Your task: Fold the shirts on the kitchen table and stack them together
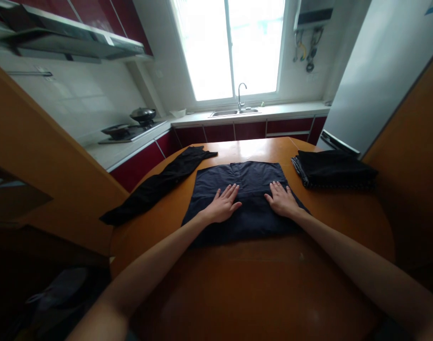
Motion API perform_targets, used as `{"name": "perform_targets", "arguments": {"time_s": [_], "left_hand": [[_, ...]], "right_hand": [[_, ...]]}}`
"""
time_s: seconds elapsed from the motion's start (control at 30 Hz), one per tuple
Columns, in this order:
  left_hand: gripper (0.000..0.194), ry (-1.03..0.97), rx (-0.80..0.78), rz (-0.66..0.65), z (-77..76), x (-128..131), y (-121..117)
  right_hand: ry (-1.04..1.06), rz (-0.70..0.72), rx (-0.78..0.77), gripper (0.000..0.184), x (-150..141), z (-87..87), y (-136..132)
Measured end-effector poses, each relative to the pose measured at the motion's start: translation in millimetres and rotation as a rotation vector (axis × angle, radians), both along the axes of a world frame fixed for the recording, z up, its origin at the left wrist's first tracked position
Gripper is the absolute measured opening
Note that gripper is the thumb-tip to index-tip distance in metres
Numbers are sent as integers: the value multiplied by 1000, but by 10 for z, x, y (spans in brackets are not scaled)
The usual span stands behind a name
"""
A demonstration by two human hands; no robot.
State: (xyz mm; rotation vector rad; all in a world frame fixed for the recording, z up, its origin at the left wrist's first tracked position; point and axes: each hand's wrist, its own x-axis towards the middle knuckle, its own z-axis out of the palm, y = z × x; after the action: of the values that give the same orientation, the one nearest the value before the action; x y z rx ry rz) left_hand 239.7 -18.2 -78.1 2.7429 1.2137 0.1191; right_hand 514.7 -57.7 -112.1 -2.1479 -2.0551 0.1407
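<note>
A dark navy folded garment [252, 222], perhaps trousers or shorts, lies spread on the wooden table [238, 279] in front of me. My left hand [223, 204] rests flat on its left half, fingers stretched out and thumb apart. On the right half lies my right hand [282, 200], palm down with the fingers spread. Neither hand grips the cloth. The garment's far edge, with a seam near its middle, shows beyond my fingers; its near edge runs between my forearms.
A long black garment [159, 185] lies at the table's left, its near end over the edge. Folded dark clothes [335, 169] are stacked at the right. Behind stand a counter with a sink [225, 113], a stove [129, 133] with pans, and a fridge [373, 71].
</note>
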Motion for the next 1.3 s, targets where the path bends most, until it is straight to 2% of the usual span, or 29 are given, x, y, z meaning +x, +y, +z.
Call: {"name": "perform_targets", "arguments": {"time_s": [0.13, 0.2, 0.27, 0.37, 0.5, 0.6, 0.77, 0.87, 0.93, 1.0, 1.07, 1.17, 1.23, 1.3], "left_hand": [[57, -187, 55, 174, -40, -674, 141], [52, -302, 56, 190, -32, -908, 256], [49, -379, 6, 187, -18, -1046, 352], [50, -434, -91, 205, 1, -1109, 410], [48, -459, -136, 173, 9, -1075, 367], [44, -358, -78, 204, -1, -1029, 353], [44, -211, 4, 326, -36, -980, 421], [35, -153, 53, 366, -13, -955, 401], [27, -124, 156, 388, 31, -892, 309], [31, -120, 275, 329, 73, -762, 137], [40, -133, 323, 169, 80, -571, -102], [50, -114, 243, -56, 7, -279, -469], [55, -72, 181, -115, -64, -175, -623], [59, -34, 130, -130, -116, -174, -677]], "right_hand": [[4, 0, 0, 68, 6, -2, -2], [27, 3, 9, 66, 12, -6, 0], [62, 3, 33, 62, 32, -12, 14], [130, -4, 100, 48, 118, -14, 65], [174, -20, 178, 30, 304, 19, 146], [155, -62, 211, 21, 392, 41, 176], [95, -128, 210, 22, 375, 23, 190], [69, -127, 231, 23, 355, 37, 172], [50, -110, 288, 24, 310, 82, 122], [50, -40, 365, 29, 184, 143, 27], [87, 99, 411, 36, -47, 191, -114], [134, 330, 362, 48, -493, 185, -376], [103, 438, 274, 55, -719, 135, -540], [56, 479, 197, 61, -794, 78, -657]]}}
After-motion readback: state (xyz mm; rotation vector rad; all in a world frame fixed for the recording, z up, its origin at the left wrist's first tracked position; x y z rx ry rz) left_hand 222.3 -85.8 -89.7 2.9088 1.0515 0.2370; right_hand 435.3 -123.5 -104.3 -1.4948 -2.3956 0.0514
